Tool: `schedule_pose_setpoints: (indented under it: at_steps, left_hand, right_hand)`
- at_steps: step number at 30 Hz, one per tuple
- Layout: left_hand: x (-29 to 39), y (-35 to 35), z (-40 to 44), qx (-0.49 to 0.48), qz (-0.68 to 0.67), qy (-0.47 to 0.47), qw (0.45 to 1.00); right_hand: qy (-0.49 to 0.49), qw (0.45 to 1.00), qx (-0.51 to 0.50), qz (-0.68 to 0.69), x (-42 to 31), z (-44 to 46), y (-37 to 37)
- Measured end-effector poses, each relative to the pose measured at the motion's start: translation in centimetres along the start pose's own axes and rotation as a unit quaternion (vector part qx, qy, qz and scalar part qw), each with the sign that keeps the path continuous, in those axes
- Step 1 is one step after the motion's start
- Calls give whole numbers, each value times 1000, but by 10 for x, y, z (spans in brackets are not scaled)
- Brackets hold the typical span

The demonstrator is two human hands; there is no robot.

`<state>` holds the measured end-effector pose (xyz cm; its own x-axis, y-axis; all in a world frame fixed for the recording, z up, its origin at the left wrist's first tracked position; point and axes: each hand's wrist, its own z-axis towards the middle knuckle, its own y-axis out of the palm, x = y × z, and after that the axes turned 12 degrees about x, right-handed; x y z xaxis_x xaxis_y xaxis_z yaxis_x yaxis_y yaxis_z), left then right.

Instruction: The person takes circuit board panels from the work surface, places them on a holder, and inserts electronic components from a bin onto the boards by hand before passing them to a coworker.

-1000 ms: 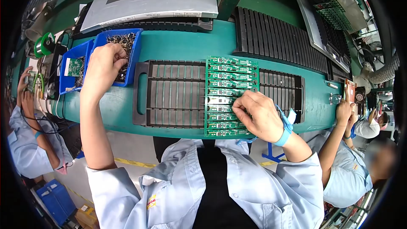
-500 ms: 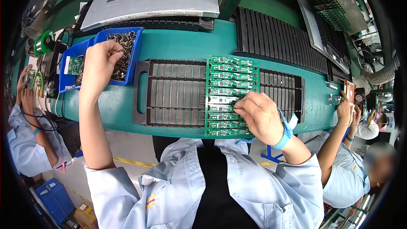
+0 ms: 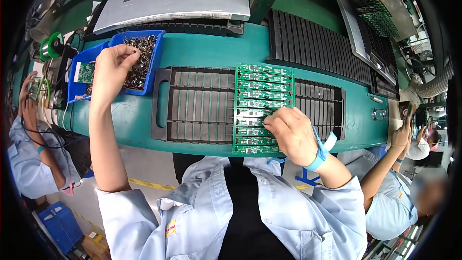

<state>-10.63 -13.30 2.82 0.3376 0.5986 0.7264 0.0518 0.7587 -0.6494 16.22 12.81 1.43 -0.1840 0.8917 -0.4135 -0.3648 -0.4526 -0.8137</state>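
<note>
My left hand (image 3: 111, 66) is over a blue bin (image 3: 160, 53) heaped with small metal-legged electronic components (image 3: 144, 70). Thumb and forefinger are pinched on one small dark component at the heap's edge. My right hand (image 3: 291, 132) bends over a panel of green circuit boards (image 3: 263, 90), joined in a row of narrow strips. Its fingertips pinch together at the middle strips, and whatever they hold is hidden. A blue strap (image 3: 319, 156) circles my right wrist. The panel lies across a black slotted rack (image 3: 202, 103) on the green table.
A second blue bin (image 3: 72, 89) on the left holds a green-and-white card. Black ribbed trays (image 3: 317, 43) and a grey metal panel (image 3: 178, 7) fill the table's back. A solder spool (image 3: 50, 47) stands far left. Co-workers sit at both sides, one with hands (image 3: 402, 137) raised.
My left fingers have lifted slightly and opened a little, showing the small component. My right hand has shifted slightly left over the panel. The co-worker at right has moved their hands farther right.
</note>
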Motion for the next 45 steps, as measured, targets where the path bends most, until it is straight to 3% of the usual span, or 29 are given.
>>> schedule_pose_setpoints:
  at_steps: [4, 10, 14, 20, 24, 27, 29, 34, 40, 44, 45]
  left_hand:
    - [3, -6, 2, -36, -142, -102, 984]
    - [-5, -8, 8, -70, -302, -150, 939]
    - [-6, -5, 10, -81, -427, -226, 872]
    - [-7, -5, 14, -102, -467, -252, 841]
    - [1, -7, 1, -94, -445, -164, 875]
    - [43, 6, -33, -181, -441, -95, 874]
    - [73, 23, -58, -248, -416, -108, 868]
    - [98, 66, -95, -338, -433, -103, 829]
    - [100, 72, -105, -398, -387, -61, 829]
    - [99, 71, -113, -417, -491, -254, 721]
    - [95, 72, -113, -373, -553, -287, 687]
  right_hand:
    - [-137, 979, 11, -151, -14, 1, -4]
    - [-142, 964, -33, -224, -26, 4, -18]
    - [-109, 981, 46, -154, -15, 8, -15]
    - [-94, 986, 76, -111, -5, 13, -10]
    - [-78, 993, 71, -58, -6, 16, -17]
    - [-68, 993, 100, 7, -11, 22, -17]
    - [-61, 987, 132, 68, -16, 29, -16]
    - [-84, 977, 190, 38, -24, 45, 2]
    - [-90, 983, 106, 117, -1, 34, -7]
    - [77, 953, 81, 282, 1, 24, -13]
    - [78, 953, 80, 282, 0, 22, -16]
